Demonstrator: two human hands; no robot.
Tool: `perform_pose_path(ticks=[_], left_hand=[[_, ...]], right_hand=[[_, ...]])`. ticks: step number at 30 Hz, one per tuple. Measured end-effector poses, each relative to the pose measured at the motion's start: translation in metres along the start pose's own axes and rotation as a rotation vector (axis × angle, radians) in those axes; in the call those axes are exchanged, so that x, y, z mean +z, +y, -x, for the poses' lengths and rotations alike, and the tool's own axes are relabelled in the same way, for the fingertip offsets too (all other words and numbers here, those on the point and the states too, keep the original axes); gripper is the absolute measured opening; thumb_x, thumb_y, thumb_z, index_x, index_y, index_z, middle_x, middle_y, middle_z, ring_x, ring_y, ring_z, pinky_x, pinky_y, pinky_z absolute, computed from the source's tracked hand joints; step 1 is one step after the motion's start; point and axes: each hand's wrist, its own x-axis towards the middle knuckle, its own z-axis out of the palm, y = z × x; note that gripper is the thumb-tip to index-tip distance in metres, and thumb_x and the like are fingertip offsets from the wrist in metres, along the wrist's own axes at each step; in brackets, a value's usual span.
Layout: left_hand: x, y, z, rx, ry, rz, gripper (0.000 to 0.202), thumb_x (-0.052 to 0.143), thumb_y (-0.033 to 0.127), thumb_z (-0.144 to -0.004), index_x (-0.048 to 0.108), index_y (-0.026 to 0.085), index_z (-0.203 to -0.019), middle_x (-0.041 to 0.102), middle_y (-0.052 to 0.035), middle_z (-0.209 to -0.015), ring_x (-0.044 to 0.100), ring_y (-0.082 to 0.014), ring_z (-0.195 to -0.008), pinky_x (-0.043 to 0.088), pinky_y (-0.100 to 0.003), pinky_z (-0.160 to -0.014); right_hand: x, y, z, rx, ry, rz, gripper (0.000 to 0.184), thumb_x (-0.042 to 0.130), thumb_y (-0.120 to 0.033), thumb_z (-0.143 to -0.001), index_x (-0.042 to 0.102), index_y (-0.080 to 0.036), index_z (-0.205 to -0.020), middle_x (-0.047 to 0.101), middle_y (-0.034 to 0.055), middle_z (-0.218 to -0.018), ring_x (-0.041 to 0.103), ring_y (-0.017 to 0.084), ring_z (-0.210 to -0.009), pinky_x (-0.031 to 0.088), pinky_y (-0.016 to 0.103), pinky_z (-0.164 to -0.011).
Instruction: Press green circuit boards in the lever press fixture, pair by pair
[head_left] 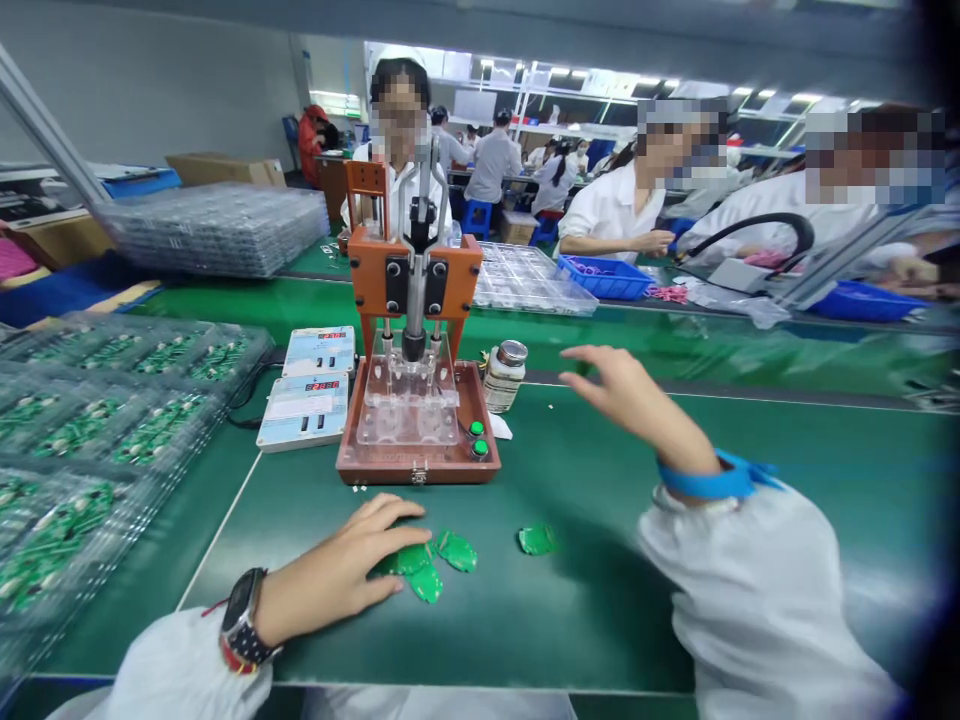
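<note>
Head view: person's L hand [352, 560] lies palm down on the green bench [585, 640], fingers loosely spread, tips over a cluster of green boards [456, 551], not clenched round any. Count there: at least 3 pcs (more may hide under the fingers). 1 loose board [536, 540] sits apart, R of the cluster. R hand [619, 390] is raised over the bench, R of the press, thumb & forefinger parted; can't tell if anything's between them. Wrists: 1 watch [241, 610] on L, 1 blue band [709, 478] on R.

Ahead, 1 orange press [465, 268] on 1 brown base [375, 468] w/ 2 green buttons [479, 447]. Just L of it, 2 ctrl boxes [300, 412] w/ red digits; just R, 1 bottle [504, 378] w/ a metal cap. Far L, clear trays [251, 345] full of boards, exact no. unclear; 1 stack of clear trays [217, 225] behind.
</note>
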Motion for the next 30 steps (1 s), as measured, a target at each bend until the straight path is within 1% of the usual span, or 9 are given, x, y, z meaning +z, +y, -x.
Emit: perform_pose_path(ticks=[3,5,8,11,13,18,20,25,30], left_hand=[[0.006,-0.003,0.011,-0.078,0.110,-0.138,0.045,0.062,0.024,-0.086,0.053,0.029,-0.129,0.051,-0.0074,-0.134,0.046,-0.0279,-0.123,0.040,-0.047,-0.102],[0.010,-0.006,0.019,-0.124,0.175,-0.204,0.042,0.061,0.031,-0.087,0.054,0.027,-0.129,0.056,-0.0078,-0.127,0.051,-0.0277,-0.115,0.044,-0.045,-0.097],[0.015,-0.007,0.028,-0.138,0.219,-0.247,0.036,0.057,0.033,-0.090,0.056,0.026,-0.125,0.060,-0.0070,-0.117,0.055,-0.0254,-0.106,0.048,-0.038,-0.088],[0.014,-0.006,0.030,-0.134,0.225,-0.241,0.030,0.052,0.029,-0.093,0.058,0.026,-0.123,0.061,-0.0064,-0.113,0.055,-0.0237,-0.104,0.047,-0.035,-0.087],[0.011,-0.003,0.028,-0.150,0.207,-0.218,0.030,0.052,0.027,-0.093,0.057,0.025,-0.123,0.061,-0.0061,-0.113,0.055,-0.0229,-0.103,0.046,-0.036,-0.087],[0.009,0.003,0.021,-0.231,0.167,-0.193,0.050,0.071,0.036,-0.081,0.054,0.021,-0.125,0.057,-0.0080,-0.119,0.052,-0.0263,-0.107,0.045,-0.040,-0.090],[0.015,0.004,0.020,-0.256,0.192,-0.205,0.047,0.069,0.032,-0.083,0.054,0.020,-0.126,0.058,-0.0083,-0.117,0.053,-0.0263,-0.107,0.044,-0.041,-0.090],[0.029,0.001,0.021,-0.278,0.262,-0.162,0.050,0.062,0.015,-0.083,0.048,0.021,-0.131,0.060,-0.0081,-0.117,0.054,-0.0253,-0.106,0.045,-0.042,-0.090],[0.009,0.002,0.029,-0.212,0.374,-0.105,0.062,0.060,0.013,-0.079,0.043,0.025,-0.137,0.059,-0.0068,-0.116,0.054,-0.0244,-0.107,0.046,-0.039,-0.092]], right_hand=[[0.009,0.056,-0.038,0.155,0.156,0.024,0.033,0.059,-0.031,-0.079,0.063,-0.013,-0.106,0.065,0.0163,-0.096,0.060,0.034,-0.097,0.045,0.057,-0.090],[0.013,0.070,-0.051,0.175,0.230,0.011,0.038,0.056,-0.032,-0.080,0.060,-0.012,-0.113,0.062,0.0187,-0.109,0.056,0.035,-0.108,0.043,0.057,-0.093],[0.012,0.060,-0.048,0.169,0.326,-0.027,0.039,0.049,-0.033,-0.084,0.058,-0.013,-0.116,0.059,0.0174,-0.118,0.055,0.031,-0.112,0.048,0.049,-0.090],[0.004,0.020,-0.027,0.087,0.407,-0.168,0.033,0.048,-0.035,-0.086,0.060,-0.018,-0.112,0.062,0.0133,-0.113,0.059,0.027,-0.105,0.052,0.041,-0.083],[-0.003,-0.017,-0.007,-0.014,0.279,-0.326,0.026,0.049,-0.036,-0.088,0.063,-0.021,-0.104,0.065,0.0092,-0.104,0.062,0.023,-0.097,0.053,0.037,-0.079],[0.003,-0.112,0.052,-0.415,-0.666,-0.521,0.016,0.050,-0.029,-0.094,0.063,-0.023,-0.101,0.065,0.0018,-0.100,0.063,0.015,-0.092,0.053,0.030,-0.084],[0.022,-0.138,0.078,-0.450,-0.672,-0.380,0.016,0.053,-0.027,-0.092,0.061,-0.021,-0.104,0.062,0.0047,-0.104,0.061,0.018,-0.095,0.053,0.034,-0.085],[0.078,-0.171,0.123,-0.499,-0.402,0.010,0.030,0.062,-0.042,-0.084,0.061,-0.017,-0.100,0.059,0.0122,-0.095,0.058,0.030,-0.089,0.054,0.046,-0.075],[0.073,-0.173,0.121,-0.507,-0.480,0.003,0.014,0.063,-0.022,-0.084,0.060,-0.018,-0.098,0.059,0.0078,-0.095,0.058,0.025,-0.088,0.054,0.042,-0.075]])
